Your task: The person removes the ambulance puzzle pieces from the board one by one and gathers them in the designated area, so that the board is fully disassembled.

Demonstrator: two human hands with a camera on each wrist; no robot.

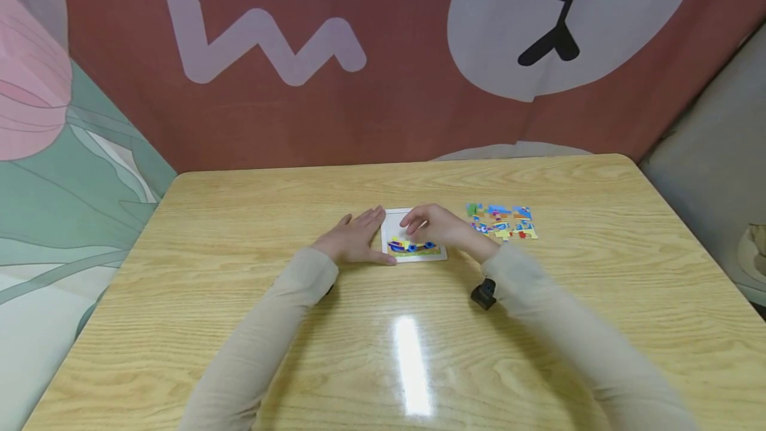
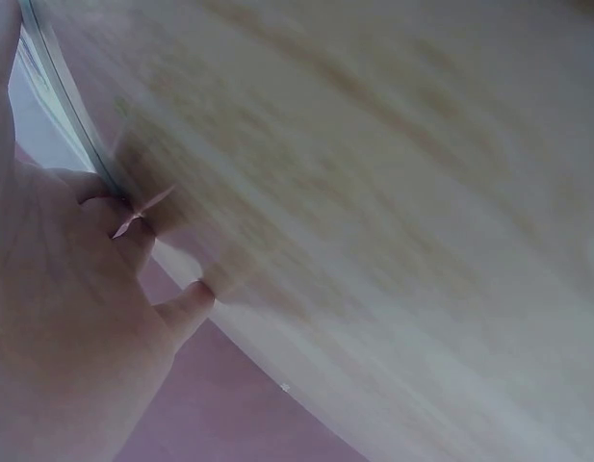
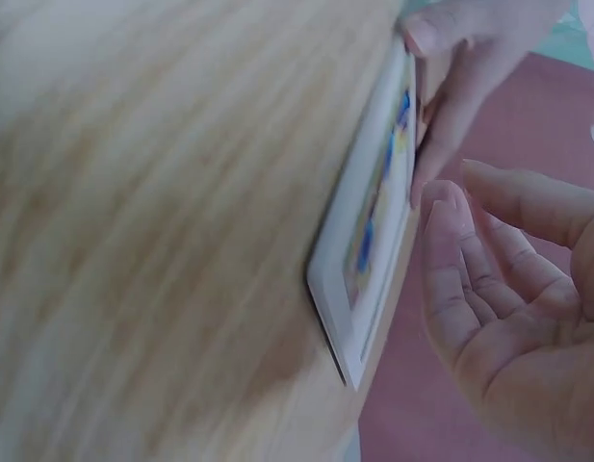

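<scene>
A small white-framed jigsaw tray (image 1: 415, 259) lies on the table, with colourful puzzle pieces (image 1: 413, 247) along its lower part and a bare white area above them. My left hand (image 1: 358, 238) rests at the tray's left edge, fingers spread, thumb at the lower left corner. Over the tray hovers my right hand (image 1: 439, 223), its fingers loosely bent. In the right wrist view nothing shows between the thumb and fingertips of that hand (image 3: 518, 298), which is apart from the tray (image 3: 340, 279). Part of the tray is hidden behind the hands.
Several loose puzzle pieces (image 1: 501, 223) lie grouped on the table just right of the tray, partly behind the right wrist. The wooden table (image 1: 239, 218) ends at a reddish-brown patterned backdrop (image 1: 407, 118). A black device (image 1: 483, 294) is at the right wrist.
</scene>
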